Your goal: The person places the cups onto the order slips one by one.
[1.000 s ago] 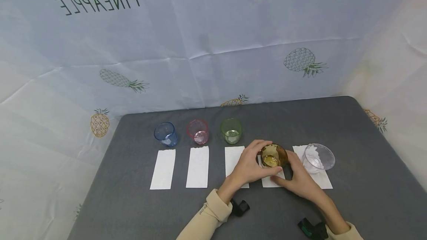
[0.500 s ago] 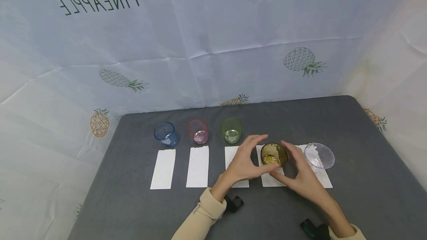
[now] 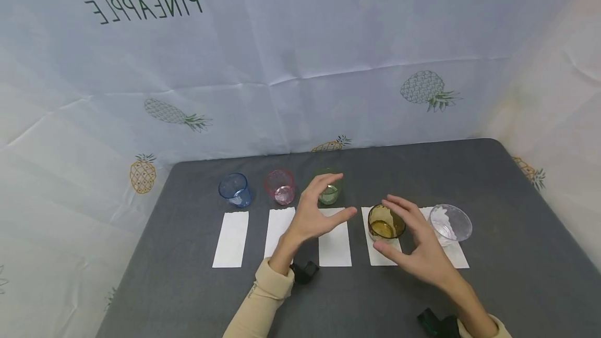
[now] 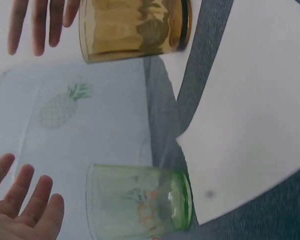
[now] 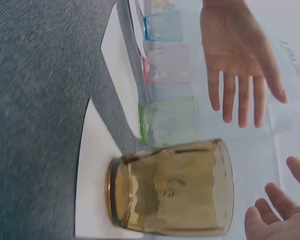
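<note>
An amber glass (image 3: 386, 224) stands upright on a white paper strip (image 3: 386, 258). My right hand (image 3: 420, 246) is beside its right side, fingers and thumb spread, holding nothing. In the right wrist view a gap shows between the fingers and this glass (image 5: 172, 190). My left hand (image 3: 312, 213) hovers over the strips with thumb and fingers apart, nearest a green glass (image 3: 330, 194), which it partly hides in the head view. The left wrist view shows the whole green glass (image 4: 137, 202) with the left hand (image 4: 30, 212) apart from it.
A blue glass (image 3: 236, 191) and a pink glass (image 3: 280, 186) stand at the back left, each behind a paper strip (image 3: 231, 241). A clear glass (image 3: 449, 223) stands on the rightmost strip. The grey table (image 3: 178, 286) meets a pineapple-print cloth (image 3: 281, 113) at its back edge.
Both hands were round the amber glass a second ago, then opened off it. My left hand has moved left toward the green glass; my right hand stays near. The amber glass stays on its strip.
</note>
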A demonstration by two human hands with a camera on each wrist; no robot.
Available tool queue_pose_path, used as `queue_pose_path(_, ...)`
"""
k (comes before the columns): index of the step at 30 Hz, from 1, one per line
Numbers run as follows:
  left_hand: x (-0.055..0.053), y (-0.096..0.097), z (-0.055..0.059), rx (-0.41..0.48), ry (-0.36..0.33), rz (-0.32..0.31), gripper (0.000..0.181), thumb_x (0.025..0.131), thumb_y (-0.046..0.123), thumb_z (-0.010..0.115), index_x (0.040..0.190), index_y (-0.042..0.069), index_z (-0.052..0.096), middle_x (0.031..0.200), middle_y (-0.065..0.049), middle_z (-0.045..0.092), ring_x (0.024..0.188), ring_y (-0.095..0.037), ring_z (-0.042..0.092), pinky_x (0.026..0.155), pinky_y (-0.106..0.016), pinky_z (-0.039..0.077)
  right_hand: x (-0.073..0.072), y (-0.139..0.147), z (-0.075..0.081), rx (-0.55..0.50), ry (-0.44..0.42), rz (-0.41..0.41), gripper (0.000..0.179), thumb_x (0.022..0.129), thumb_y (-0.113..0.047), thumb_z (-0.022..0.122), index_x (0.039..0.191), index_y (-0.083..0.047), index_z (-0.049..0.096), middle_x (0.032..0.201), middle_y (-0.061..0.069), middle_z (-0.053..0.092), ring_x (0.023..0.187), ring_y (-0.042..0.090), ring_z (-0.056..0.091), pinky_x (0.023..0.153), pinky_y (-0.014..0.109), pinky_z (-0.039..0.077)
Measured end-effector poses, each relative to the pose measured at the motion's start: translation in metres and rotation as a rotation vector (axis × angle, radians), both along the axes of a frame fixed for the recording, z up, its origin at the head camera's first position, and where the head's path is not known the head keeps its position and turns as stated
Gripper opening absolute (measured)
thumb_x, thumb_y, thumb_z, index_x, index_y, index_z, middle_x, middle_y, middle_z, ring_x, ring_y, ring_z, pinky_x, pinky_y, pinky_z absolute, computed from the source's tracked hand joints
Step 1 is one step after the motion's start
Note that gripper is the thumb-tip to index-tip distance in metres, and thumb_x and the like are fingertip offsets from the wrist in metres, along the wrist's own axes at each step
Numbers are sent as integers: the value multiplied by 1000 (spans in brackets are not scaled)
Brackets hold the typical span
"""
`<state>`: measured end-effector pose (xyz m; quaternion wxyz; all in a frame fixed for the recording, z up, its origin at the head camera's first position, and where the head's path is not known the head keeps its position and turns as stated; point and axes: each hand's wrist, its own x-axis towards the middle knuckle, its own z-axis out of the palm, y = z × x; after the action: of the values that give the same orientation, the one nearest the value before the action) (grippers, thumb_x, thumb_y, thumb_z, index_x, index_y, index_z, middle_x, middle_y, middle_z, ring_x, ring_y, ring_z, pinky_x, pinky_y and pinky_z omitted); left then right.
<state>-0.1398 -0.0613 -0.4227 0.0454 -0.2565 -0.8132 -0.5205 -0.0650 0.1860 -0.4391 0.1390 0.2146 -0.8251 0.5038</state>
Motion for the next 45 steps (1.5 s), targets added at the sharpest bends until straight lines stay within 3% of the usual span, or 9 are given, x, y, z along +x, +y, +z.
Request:
queue_pose_path(11, -16, -23, 0, -20, 76, -1, 72, 82, 26, 83, 147, 15, 55, 146, -9, 55, 140, -27, 51, 115, -54, 43, 0, -18, 8, -48, 2, 75, 90, 70, 1, 89, 150, -10, 50, 154, 3, 45, 143, 2, 40, 113, 9, 31)
queue_pose_path(18, -29, -35, 5, -63, 65, -8, 73, 83, 24, 83, 149, 13, 53, 149, -11, 53, 142, -29, 49, 115, -56, 43, 0, -32, 14, -22, -39, 86, 88, 74, -6, 88, 152, -17, 49, 156, 3, 44, 147, 4, 37, 115, 14, 30)
queue_pose_path(24, -40, -39, 6, -88, 63, -26, 73, 84, 22, 83, 149, 12, 52, 150, -12, 52, 141, -30, 50, 115, -56, 44, 0, -49, 15, 29, -65, 88, 87, 77, -14, 88, 153, -24, 47, 158, 5, 42, 150, 7, 33, 117, 37, 37)
queue_pose_path(27, -45, -41, 6, -106, 53, -32, 73, 84, 22, 82, 150, 13, 51, 151, -12, 51, 142, -31, 49, 116, -56, 42, 0, -58, 12, 28, -61, 103, 85, 78, -17, 88, 152, -24, 48, 158, 4, 42, 150, 11, 34, 116, 40, 38)
queue_pose_path(31, -49, -43, 8, -130, 35, -46, 75, 86, 21, 81, 152, 12, 48, 154, -14, 48, 144, -35, 46, 118, -56, 41, -1, -68, 6, 36, -50, 123, 83, 79, -21, 88, 152, -24, 48, 157, 2, 43, 148, 16, 38, 116, 35, 40)
queue_pose_path(38, -54, -44, 6, -177, -6, -35, 76, 87, 25, 81, 154, 13, 46, 156, -14, 44, 147, -35, 43, 119, -60, 38, -2, -79, -8, 94, -49, 116, 79, 85, -25, 82, 155, -23, 45, 158, 9, 42, 147, 28, 38, 108, 58, 43)
queue_pose_path(45, -56, -43, 4, -199, -22, -31, 75, 87, 27, 80, 153, 13, 47, 157, -14, 43, 147, -36, 42, 118, -61, 38, -3, -84, -21, 130, -86, 81, 75, 89, -28, 78, 155, -23, 43, 159, 18, 38, 147, 37, 36, 105, 65, 44)
